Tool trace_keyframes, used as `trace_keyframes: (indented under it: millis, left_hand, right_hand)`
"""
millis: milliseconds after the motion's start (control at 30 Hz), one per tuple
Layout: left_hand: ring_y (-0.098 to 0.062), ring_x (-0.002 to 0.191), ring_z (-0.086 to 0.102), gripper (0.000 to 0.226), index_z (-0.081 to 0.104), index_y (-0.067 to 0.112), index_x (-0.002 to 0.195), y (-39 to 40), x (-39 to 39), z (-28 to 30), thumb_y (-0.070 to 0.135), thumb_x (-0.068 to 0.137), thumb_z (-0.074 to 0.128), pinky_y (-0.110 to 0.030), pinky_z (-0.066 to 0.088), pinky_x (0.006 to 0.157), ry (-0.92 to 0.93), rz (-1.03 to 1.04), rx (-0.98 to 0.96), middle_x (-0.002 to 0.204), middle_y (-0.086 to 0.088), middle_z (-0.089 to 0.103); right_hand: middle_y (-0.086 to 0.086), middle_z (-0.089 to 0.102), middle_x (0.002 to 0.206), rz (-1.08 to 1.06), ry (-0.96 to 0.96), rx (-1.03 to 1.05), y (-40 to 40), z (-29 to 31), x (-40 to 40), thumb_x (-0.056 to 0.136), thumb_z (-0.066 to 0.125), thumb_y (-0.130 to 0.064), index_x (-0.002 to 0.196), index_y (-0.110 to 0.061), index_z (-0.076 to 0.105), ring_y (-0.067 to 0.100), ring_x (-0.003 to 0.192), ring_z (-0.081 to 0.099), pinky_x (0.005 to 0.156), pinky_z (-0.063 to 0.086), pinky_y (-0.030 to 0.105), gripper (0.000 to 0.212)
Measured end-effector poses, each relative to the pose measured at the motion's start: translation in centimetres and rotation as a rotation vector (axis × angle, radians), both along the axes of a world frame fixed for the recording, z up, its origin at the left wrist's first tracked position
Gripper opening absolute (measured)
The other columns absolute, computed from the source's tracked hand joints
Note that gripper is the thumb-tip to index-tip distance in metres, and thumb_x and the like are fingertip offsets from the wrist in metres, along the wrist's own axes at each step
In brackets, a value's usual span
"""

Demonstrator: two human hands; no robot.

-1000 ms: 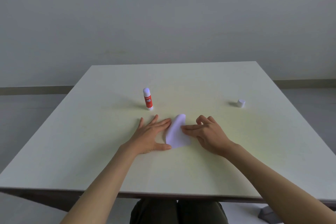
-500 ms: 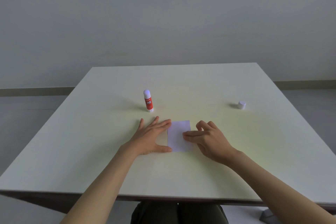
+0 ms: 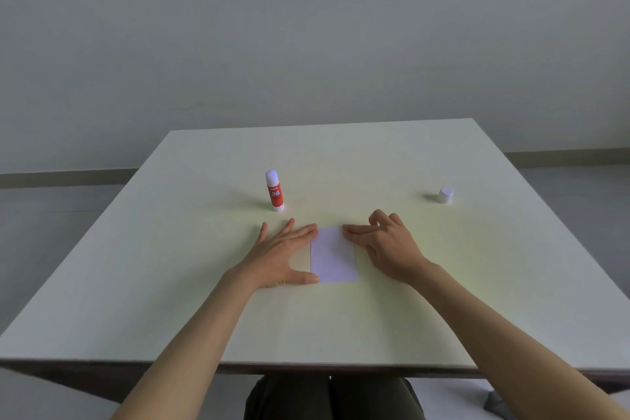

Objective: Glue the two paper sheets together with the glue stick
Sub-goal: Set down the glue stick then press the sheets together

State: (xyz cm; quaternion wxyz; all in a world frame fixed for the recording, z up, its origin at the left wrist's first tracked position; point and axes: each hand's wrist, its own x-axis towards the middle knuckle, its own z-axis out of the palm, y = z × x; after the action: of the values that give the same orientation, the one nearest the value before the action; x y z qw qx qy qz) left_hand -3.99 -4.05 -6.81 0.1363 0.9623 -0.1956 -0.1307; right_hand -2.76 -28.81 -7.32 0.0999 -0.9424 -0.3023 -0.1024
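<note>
Paper (image 3: 332,254) lay flat on table (image 3: 170,283) | your left hand (image 3: 279,254) spread flat at its left edge | your right hand (image 3: 388,244) pressed fingertips on its far corner, gripping nothing | glue stick (image 3: 274,190) upright, cap (image 3: 445,195) well apart.

Only readable text I see: "GLUE STICK" in white letters on the red label of the glue stick (image 3: 275,191) standing on the table (image 3: 170,249); small brand line above it too blurred to read; nothing printed on the paper (image 3: 332,255) or cap (image 3: 445,195).
</note>
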Motion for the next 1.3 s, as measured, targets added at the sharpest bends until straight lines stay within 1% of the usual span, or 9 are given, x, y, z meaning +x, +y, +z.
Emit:
trace_keyframes:
  millis: [100,167,500,667,800,967,1100,1167,1300]
  left_hand:
    - [-0.009,0.148,-0.005,0.094,0.015,0.033,0.151,0.0,0.0,-0.1,0.063,0.075,0.062,-0.053,-0.011,0.116,0.003,0.013,-0.043,0.158,0.024,0.008]
    - [-0.008,0.148,-0.005,0.095,0.017,0.032,0.150,0.1,0.1,-0.2,0.064,0.073,0.063,-0.052,-0.011,0.116,-0.008,0.014,-0.049,0.158,0.023,0.009]
    - [-0.009,0.148,-0.003,0.093,0.027,0.028,0.148,-0.1,0.3,-0.2,0.066,0.071,0.064,-0.050,-0.010,0.117,-0.068,-0.004,-0.039,0.152,0.014,0.022]
    - [-0.011,0.148,-0.004,0.091,0.024,0.029,0.149,-0.2,0.2,0.1,0.062,0.074,0.064,-0.052,-0.008,0.116,-0.052,-0.007,-0.020,0.153,0.013,0.020]
    - [-0.013,0.148,-0.004,0.090,0.023,0.030,0.149,0.0,0.3,0.0,0.059,0.075,0.065,-0.053,-0.007,0.116,-0.043,-0.006,-0.029,0.153,0.012,0.019]
    - [-0.015,0.148,-0.001,0.088,0.023,0.036,0.147,-0.3,0.3,0.2,0.058,0.074,0.066,-0.053,-0.006,0.116,-0.041,-0.005,-0.052,0.150,0.011,0.023]
    - [-0.014,0.148,-0.001,0.090,0.027,0.031,0.147,-0.4,0.2,0.2,0.059,0.072,0.067,-0.052,-0.006,0.116,-0.050,0.005,-0.036,0.150,0.010,0.024]
    - [-0.013,0.148,-0.001,0.091,0.027,0.028,0.147,-0.3,0.2,0.2,0.061,0.072,0.067,-0.052,-0.007,0.117,-0.050,0.008,-0.032,0.150,0.011,0.024]
    - [-0.012,0.148,-0.003,0.091,0.027,0.026,0.148,-0.2,0.2,0.4,0.060,0.073,0.066,-0.051,-0.008,0.117,-0.037,0.007,-0.036,0.151,0.011,0.023]
  right_hand:
    - [-0.020,0.073,0.105,0.090,-0.124,0.033,0.4,1.1,-3.0,0.076,0.065,0.001,0.107,-0.025,0.073,0.026,0.074,0.058,0.060,0.045,0.029,0.041]
    - [-0.024,0.072,0.102,0.148,-0.164,0.030,0.3,0.8,-5.0,0.069,0.072,0.000,0.099,-0.027,0.075,0.022,0.067,0.058,0.055,0.044,0.026,0.041]
    - [-0.027,0.071,0.102,0.161,-0.114,0.030,1.7,0.7,-6.0,0.073,0.065,-0.002,0.101,-0.031,0.073,0.021,0.071,0.058,0.056,0.040,0.024,0.042]
    - [-0.020,0.067,0.120,0.137,0.004,0.053,2.7,0.1,-2.8,0.090,0.039,-0.008,0.125,-0.029,0.061,0.027,0.090,0.052,0.068,0.035,0.033,0.046]
    - [-0.018,0.068,0.110,0.061,-0.007,0.053,3.0,-0.6,-1.5,0.091,0.023,-0.023,0.129,-0.036,0.054,0.025,0.095,0.047,0.073,0.031,0.033,0.051]
    - [-0.017,0.072,0.094,0.000,-0.074,0.071,3.8,0.8,-1.1,0.081,0.060,-0.010,0.113,-0.028,0.069,0.028,0.078,0.057,0.065,0.043,0.036,0.038]
    - [-0.020,0.070,0.072,-0.003,-0.195,0.047,3.6,1.0,-2.7,0.065,0.075,-0.008,0.094,-0.029,0.076,0.023,0.063,0.057,0.054,0.041,0.025,0.036]
    - [-0.023,0.072,0.081,0.026,-0.233,0.056,2.7,0.3,-3.9,0.060,0.077,-0.002,0.089,-0.030,0.076,0.023,0.061,0.055,0.053,0.039,0.024,0.040]
    - [-0.025,0.071,0.105,0.063,-0.242,0.003,0.4,-0.4,-6.7,0.064,0.073,-0.002,0.099,-0.032,0.074,0.020,0.066,0.056,0.056,0.042,0.025,0.046]
